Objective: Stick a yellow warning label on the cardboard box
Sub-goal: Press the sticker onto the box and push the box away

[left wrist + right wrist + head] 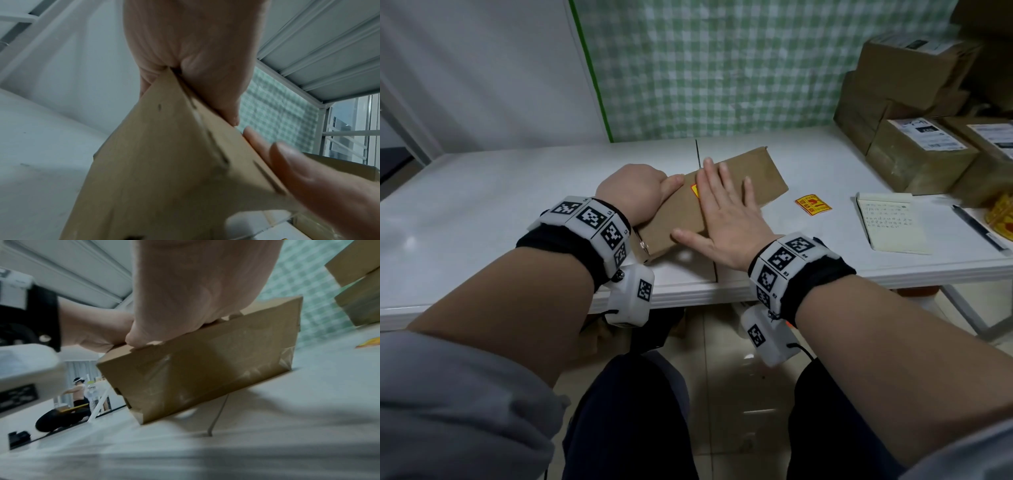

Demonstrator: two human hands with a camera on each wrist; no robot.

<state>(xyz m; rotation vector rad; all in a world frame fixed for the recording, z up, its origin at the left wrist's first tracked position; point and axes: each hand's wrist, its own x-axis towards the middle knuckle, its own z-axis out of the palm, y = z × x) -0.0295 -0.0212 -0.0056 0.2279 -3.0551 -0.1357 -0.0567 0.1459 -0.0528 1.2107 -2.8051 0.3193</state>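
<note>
1. The cardboard box (739, 178) lies on the white table (482, 192), near the front edge, turned at an angle. From the right wrist view its near end seems a little lifted from the table, but the picture is blurred and I cannot be sure.

2. The left hand (631, 190) holds the left side of the box. Its thumb lies on the top face and the other fingers are hidden from the head camera. In the left wrist view the thumb and the fingers pinch the edge of the box between them.

3. The right hand (726, 219) lies flat on the top of the box, palm down, fingers straight and a little spread. It grips nothing; it only presses on the cardboard.

4. The yellow warning label (694, 190) is on the top face of the box, almost fully under the right hand. Only a small corner in yellow and red shows beside the index finger.

5. A second yellow label (813, 204) lies on the table just to the right of the box, not touching it.

6. Farther right there is an open notebook (890, 222) with handwriting, and a pen (979, 229) beside it.

7. Several other brown boxes (914, 150) are stacked at the back right corner of the table; some have white shipping labels.
</note>
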